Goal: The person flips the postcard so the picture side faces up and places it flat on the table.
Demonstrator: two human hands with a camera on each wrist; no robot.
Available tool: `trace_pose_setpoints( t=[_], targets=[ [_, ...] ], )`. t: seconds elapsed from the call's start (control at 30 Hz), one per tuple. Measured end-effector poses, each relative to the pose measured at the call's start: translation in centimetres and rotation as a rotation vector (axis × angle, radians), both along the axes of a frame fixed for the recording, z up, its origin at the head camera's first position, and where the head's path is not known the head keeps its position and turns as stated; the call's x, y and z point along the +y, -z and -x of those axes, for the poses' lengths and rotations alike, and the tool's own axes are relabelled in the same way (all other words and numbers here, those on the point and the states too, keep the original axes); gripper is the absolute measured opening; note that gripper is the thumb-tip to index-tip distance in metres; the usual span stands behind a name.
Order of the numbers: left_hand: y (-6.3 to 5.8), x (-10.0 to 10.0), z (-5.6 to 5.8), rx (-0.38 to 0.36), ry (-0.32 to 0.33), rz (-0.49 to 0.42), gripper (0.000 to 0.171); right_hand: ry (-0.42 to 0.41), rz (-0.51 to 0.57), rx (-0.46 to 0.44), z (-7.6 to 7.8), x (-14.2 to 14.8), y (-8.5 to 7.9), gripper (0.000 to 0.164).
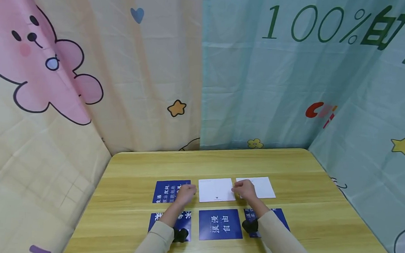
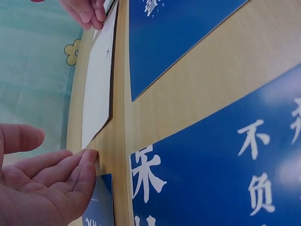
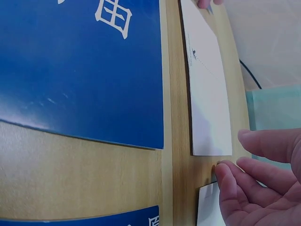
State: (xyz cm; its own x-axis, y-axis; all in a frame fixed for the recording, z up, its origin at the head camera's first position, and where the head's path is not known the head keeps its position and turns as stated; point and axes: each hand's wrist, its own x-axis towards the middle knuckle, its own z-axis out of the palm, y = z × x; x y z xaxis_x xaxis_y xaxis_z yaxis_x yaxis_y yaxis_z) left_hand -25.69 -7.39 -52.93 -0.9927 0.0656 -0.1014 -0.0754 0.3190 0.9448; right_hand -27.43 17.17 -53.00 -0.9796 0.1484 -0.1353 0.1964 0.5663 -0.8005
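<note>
In the head view a white card (image 1: 217, 191) with a small dark mark lies in the back row, between my two hands. My left hand (image 1: 186, 194) is at its left side, over the right end of a blue card (image 1: 166, 191) with white characters. The left wrist view shows the left fingers (image 2: 70, 176) loosely bent, thumb apart, fingertips right at the white card's corner. My right hand (image 1: 245, 189) is at the card's right side, overlapping a second white card (image 1: 262, 187). Its fingers (image 3: 249, 183) are loosely bent near the card's edge, thumb apart, holding nothing.
A front row of blue cards lies nearer me: a middle card (image 1: 220, 224), a left card (image 1: 187, 232) and a right card (image 1: 281, 218), the outer two partly under my forearms. The wooden table (image 1: 132, 222) meets printed curtains (image 1: 150, 74) at its back edge.
</note>
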Motion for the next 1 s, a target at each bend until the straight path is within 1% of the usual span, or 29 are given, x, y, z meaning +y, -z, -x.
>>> trace_pose_setpoints(
  t=[0.23,0.43,0.67,0.9,1.0],
  targets=[
    [0.1,0.2,0.0,0.018,0.006,0.015,0.035,0.011,0.006,0.002,0.0,-0.4,-0.1,0.028],
    [0.1,0.5,-0.1,0.023,0.018,0.008,0.035,0.018,0.002,0.013,0.1,-0.6,0.2,0.025],
    [0.3,0.8,-0.3,0.019,0.005,0.013,0.032,0.008,0.003,0.035,-0.3,-0.9,0.5,0.022],
    [0.2,0.9,-0.2,0.038,0.008,0.02,0.031,0.034,0.016,0.037,-0.2,-1.0,0.5,0.021],
    [0.2,0.9,-0.1,0.027,0.0,0.023,0.031,0.039,0.02,0.043,-0.1,-1.1,0.6,0.019]
  ],
)
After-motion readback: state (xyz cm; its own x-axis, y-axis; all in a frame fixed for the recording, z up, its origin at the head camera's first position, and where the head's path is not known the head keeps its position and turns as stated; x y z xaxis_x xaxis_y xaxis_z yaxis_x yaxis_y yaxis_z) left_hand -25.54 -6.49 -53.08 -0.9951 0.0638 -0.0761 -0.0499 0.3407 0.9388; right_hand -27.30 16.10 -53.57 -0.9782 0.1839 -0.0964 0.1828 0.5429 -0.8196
